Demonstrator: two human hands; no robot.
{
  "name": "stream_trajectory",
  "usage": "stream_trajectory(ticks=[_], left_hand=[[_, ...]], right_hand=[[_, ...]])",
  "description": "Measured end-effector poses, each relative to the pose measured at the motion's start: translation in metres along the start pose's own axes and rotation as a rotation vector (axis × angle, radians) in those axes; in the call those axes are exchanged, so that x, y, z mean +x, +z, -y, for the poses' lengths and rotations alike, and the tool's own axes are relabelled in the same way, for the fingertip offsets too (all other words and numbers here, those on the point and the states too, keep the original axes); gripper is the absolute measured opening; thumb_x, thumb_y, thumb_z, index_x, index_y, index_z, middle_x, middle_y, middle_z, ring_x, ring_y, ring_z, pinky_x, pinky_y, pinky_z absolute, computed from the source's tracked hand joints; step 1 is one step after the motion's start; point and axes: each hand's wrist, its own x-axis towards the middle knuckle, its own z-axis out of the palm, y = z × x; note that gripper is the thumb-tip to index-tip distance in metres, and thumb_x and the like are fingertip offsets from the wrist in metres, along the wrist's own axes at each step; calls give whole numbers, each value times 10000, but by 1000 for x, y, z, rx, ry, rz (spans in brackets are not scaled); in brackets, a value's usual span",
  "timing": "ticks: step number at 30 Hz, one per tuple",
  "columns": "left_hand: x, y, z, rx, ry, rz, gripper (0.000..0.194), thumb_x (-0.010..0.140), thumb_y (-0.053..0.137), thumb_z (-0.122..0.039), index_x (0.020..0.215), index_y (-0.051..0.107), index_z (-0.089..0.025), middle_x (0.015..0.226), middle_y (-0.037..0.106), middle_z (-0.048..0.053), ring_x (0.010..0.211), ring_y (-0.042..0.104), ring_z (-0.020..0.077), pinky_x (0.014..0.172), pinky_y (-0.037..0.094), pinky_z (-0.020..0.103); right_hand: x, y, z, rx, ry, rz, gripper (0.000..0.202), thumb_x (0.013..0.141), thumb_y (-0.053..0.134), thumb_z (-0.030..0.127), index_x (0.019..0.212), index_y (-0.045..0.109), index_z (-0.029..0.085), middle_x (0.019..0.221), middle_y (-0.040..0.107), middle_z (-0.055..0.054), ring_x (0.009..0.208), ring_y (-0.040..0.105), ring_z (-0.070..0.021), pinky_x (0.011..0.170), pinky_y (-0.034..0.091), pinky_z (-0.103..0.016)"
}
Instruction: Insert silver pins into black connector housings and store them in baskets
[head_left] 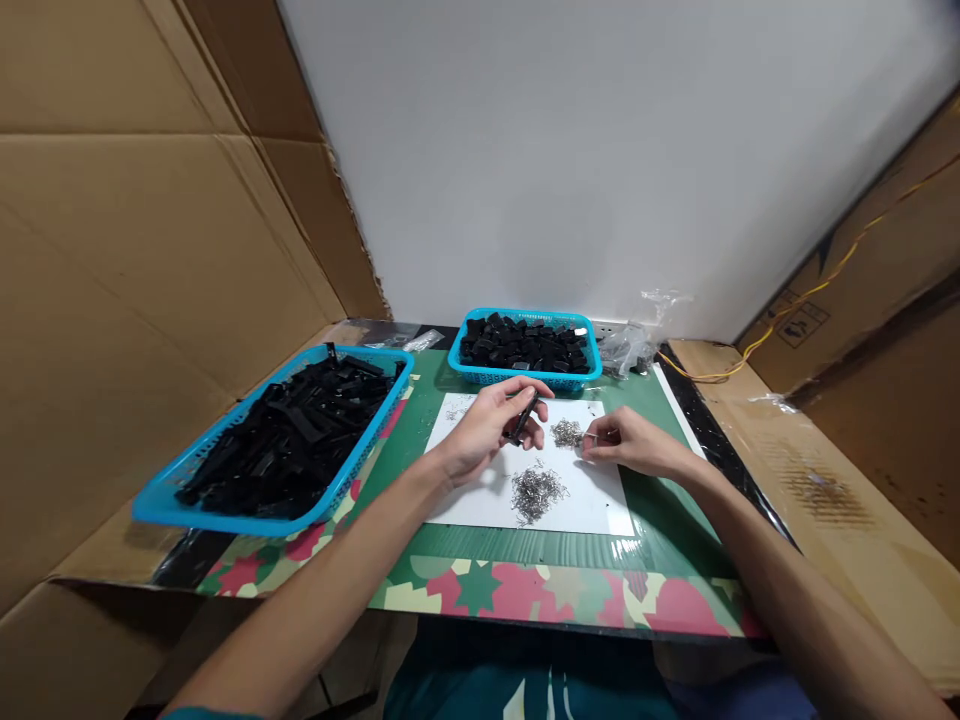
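My left hand point(504, 424) is closed around a slim black plastic piece point(523, 417), held tilted above a white sheet point(457, 508). The thumb presses on the piece from above. At the right side of the sheet, my right hand point(624, 440) has its fingertips pinched together at the edge of a small pile of tiny brass-coloured metal parts point(566, 433). Whatever lies between those fingertips is too small to make out. Nearer to me on the sheet is a larger heap of thin silvery metal pieces point(537, 493), which look like small springs or pins.
A blue basket point(277, 525) of long black plastic parts stands on the left. Behind the sheet sits another blue basket point(525, 378) with short black pieces. Clear plastic bags point(628, 348) lie beside it. Cardboard walls point(150, 220) flank the table, and a yellow cable point(810, 292) hangs at right.
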Motion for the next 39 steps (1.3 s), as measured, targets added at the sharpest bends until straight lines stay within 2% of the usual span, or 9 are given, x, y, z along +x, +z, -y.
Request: stream_trajectory(ticks=[3,7,13,19,24,27,29,35,39], left_hand=[[18,4,22,-67,-101,6,337,912,708,-506,1036,593,-215,803,591,-8,451,572,83,370,297,179],[30,0,30,-20,-136,-43,351,931,681,-471,1172,627,-222,695,518,-38,393,375,41,352,136,159],[20,-13,37,-17,-78,-12,767,916,679,-253,1599,334,-301,1035,639,43,681,542,94,579,432,218],[15,-14,41,150,-24,144,830,983,649,-343,1669,185,-290,1113,660,84,767,551,128,703,453,281],[9,-2,40,221,-9,150,610,1055,515,-412,1603,298,-252,885,645,35,671,478,125,623,386,261],[4,3,37,376,85,122,319,1070,476,-397,1339,560,-247,861,611,19,730,495,137,674,391,263],[2,6,33,514,132,148,264,1077,449,-376,1130,647,-209,949,628,35,818,527,151,732,404,271],[-2,10,30,682,150,233,257,1064,486,-389,1046,628,-176,937,593,12,799,510,146,737,401,272],[-3,11,33,711,192,239,230,1066,470,-351,1022,612,-176,910,569,11,790,494,145,729,402,275]], right_hand=[[-3,6,-8,64,46,-70,285,845,720,407,770,767,136,587,529,29,576,409,-113,563,314,-257],[-5,14,-7,38,71,-102,229,814,735,358,747,773,143,589,536,20,577,406,-113,554,315,-252],[-7,17,0,-15,34,-110,155,882,679,262,774,736,167,689,640,-5,611,499,-118,573,355,-251],[-9,16,8,289,-13,-347,231,927,680,382,873,702,159,892,700,-49,782,620,-152,617,498,-250],[-9,18,6,423,-23,-489,243,828,823,387,888,751,164,848,744,-59,792,707,-187,656,572,-303],[-10,21,5,528,-27,-459,288,770,879,384,922,749,178,811,773,-52,741,742,-199,648,598,-321],[-10,24,6,568,-36,-426,306,737,906,381,904,745,182,791,787,-57,711,754,-208,624,600,-319],[-12,30,9,570,-86,-329,264,716,934,338,838,754,187,767,784,-51,693,740,-192,582,559,-273],[-12,32,11,498,-107,-374,222,726,927,325,795,765,190,725,756,-29,638,683,-156,536,503,-248]])
